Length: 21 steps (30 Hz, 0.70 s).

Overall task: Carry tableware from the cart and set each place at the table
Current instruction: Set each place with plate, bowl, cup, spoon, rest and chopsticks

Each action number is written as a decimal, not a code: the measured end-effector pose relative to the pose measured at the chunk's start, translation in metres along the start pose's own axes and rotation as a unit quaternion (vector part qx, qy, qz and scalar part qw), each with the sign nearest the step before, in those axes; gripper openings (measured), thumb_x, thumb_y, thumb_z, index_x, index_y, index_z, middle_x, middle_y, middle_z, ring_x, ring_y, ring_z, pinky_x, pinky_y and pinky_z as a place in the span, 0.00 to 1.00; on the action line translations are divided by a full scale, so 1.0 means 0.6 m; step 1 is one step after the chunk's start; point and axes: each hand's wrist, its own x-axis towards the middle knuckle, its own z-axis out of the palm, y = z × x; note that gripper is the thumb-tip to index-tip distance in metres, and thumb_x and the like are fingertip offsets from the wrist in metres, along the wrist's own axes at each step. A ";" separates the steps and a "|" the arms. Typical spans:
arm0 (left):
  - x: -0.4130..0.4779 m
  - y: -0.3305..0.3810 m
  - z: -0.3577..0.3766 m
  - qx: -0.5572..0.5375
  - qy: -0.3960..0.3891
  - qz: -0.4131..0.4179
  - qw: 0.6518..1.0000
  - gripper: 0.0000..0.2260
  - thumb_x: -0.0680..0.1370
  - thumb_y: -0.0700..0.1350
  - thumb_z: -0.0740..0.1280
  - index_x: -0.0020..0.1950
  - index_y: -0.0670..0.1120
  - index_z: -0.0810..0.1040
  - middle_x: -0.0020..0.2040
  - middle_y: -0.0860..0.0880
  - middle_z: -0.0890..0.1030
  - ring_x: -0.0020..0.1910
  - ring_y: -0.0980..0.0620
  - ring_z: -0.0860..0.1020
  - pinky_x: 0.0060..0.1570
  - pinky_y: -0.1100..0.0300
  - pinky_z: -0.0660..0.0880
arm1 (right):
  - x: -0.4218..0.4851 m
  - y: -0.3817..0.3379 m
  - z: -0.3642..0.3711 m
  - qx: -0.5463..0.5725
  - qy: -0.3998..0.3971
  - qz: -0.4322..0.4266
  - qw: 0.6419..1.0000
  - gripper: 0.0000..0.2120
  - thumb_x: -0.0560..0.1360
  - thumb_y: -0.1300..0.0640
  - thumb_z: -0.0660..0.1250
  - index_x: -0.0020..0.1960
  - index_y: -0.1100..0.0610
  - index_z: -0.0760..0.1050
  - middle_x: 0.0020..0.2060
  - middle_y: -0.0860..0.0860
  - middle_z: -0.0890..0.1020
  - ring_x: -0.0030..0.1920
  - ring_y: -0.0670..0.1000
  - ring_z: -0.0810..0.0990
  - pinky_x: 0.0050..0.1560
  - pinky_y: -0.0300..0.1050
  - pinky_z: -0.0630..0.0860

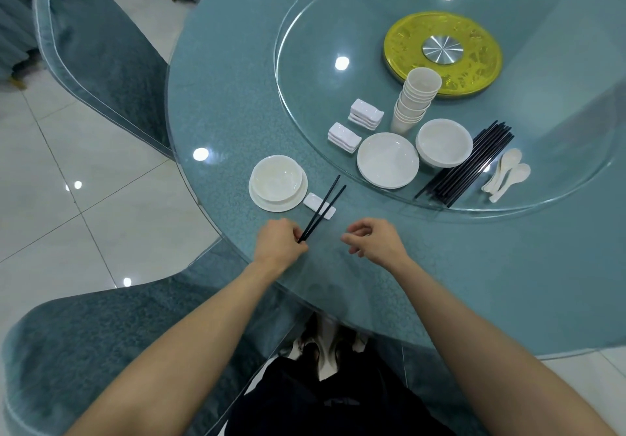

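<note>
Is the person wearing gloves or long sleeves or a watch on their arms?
No. Both arms are bare as far up as the picture shows, with no sleeves in sight. The left hand and the right hand have no gloves, and no watch, bracelet or ring shows on either. The only clothing visible is something dark, low in the picture beneath the arms.

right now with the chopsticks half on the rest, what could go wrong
The chopsticks lie splayed across the small rest, pinched only at their near ends by the left hand; a nudge could roll one off or shift the rest. The bowl and plate sit close beside it, so a sideways slip might knock them.
</note>
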 end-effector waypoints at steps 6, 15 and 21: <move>0.014 0.006 0.014 0.034 -0.001 0.015 0.999 0.05 0.69 0.49 0.71 0.39 0.49 0.82 0.35 0.52 0.83 0.38 0.47 0.81 0.41 0.53 0.81 | -0.005 0.005 -0.009 -0.002 0.008 0.001 1.000 0.10 0.74 0.55 0.80 0.50 0.58 0.83 0.38 0.52 0.88 0.36 0.52 0.88 0.40 0.50 0.85; 0.020 0.012 0.017 0.047 -0.003 0.030 0.998 0.04 0.69 0.47 0.72 0.40 0.48 0.82 0.36 0.52 0.82 0.39 0.47 0.81 0.42 0.52 0.82 | -0.008 0.003 -0.019 0.004 0.018 0.003 1.000 0.09 0.75 0.55 0.79 0.51 0.58 0.83 0.38 0.52 0.88 0.37 0.51 0.88 0.41 0.51 0.85; 0.019 0.019 0.010 0.042 -0.003 0.036 0.998 0.04 0.69 0.48 0.72 0.41 0.49 0.82 0.36 0.53 0.82 0.40 0.47 0.81 0.44 0.51 0.82 | -0.008 -0.001 -0.025 0.007 0.022 -0.002 1.000 0.08 0.75 0.55 0.79 0.50 0.58 0.83 0.38 0.52 0.88 0.37 0.52 0.88 0.42 0.51 0.85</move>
